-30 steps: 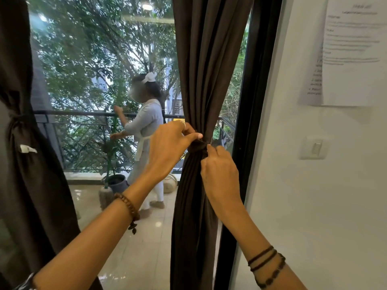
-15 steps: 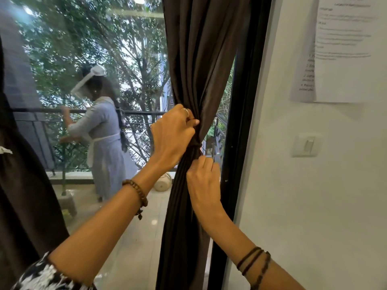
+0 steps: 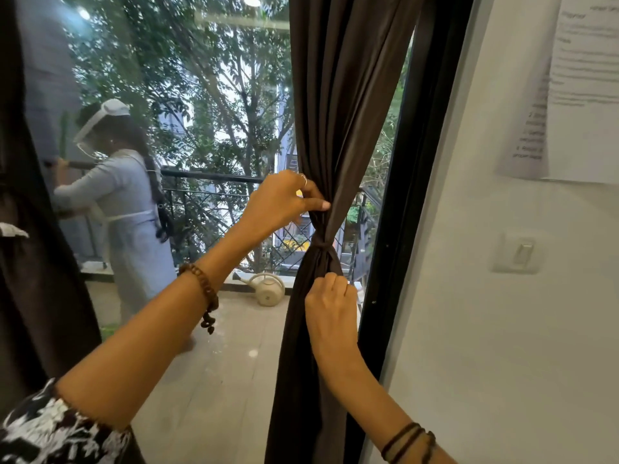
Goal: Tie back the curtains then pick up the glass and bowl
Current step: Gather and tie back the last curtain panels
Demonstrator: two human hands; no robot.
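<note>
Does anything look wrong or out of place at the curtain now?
Nothing stands out. The right curtain is gathered by a neat tie; the left hand pinches above it, the right hand grips below.

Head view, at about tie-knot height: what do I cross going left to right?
Left curtain → person on the balcony → watering can → right curtain, gripped by both hands → black door frame → light switch on the white wall.
</note>
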